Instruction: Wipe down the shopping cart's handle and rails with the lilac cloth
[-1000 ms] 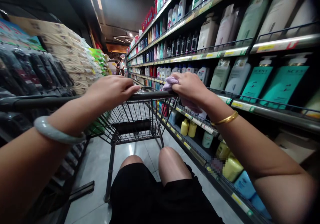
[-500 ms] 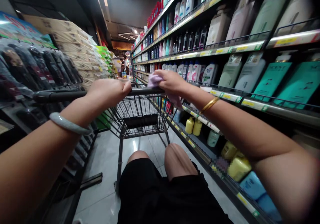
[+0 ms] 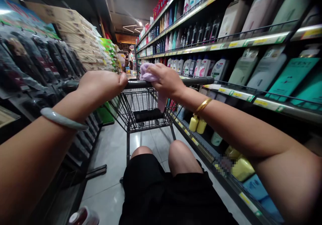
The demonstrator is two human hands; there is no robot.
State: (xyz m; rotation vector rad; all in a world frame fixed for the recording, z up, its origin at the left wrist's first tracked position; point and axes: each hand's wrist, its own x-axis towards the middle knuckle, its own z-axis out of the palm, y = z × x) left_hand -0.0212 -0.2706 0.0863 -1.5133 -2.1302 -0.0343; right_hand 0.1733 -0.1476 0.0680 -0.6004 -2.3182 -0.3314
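Note:
My left hand [image 3: 102, 84] is closed round the dark handle [image 3: 198, 81] of a shopping cart, thumb towards the middle of the bar. Bunched in my right hand [image 3: 169, 79] is a light purple cloth [image 3: 146, 73], pressed against the bar. One end of the cloth hangs below my fingers. Past the handle is the cart's black wire basket [image 3: 144, 99]; my hands and forearms hide parts of it and the handle.
Shelves on the right hold bottles, with teal pump bottles [image 3: 289, 79] close by and yellow bottles [image 3: 193, 122] lower down. Hanging packets [image 3: 37, 59] and stacked packages [image 3: 72, 39] line the left. A bottle [image 3: 84, 217] is on the floor at lower left. People [image 3: 130, 60] stand far ahead.
My right hand and the cloth have moved left along the handle, so more bar shows to their right. The cart sits further right in view. A bottle has appeared at lower left.

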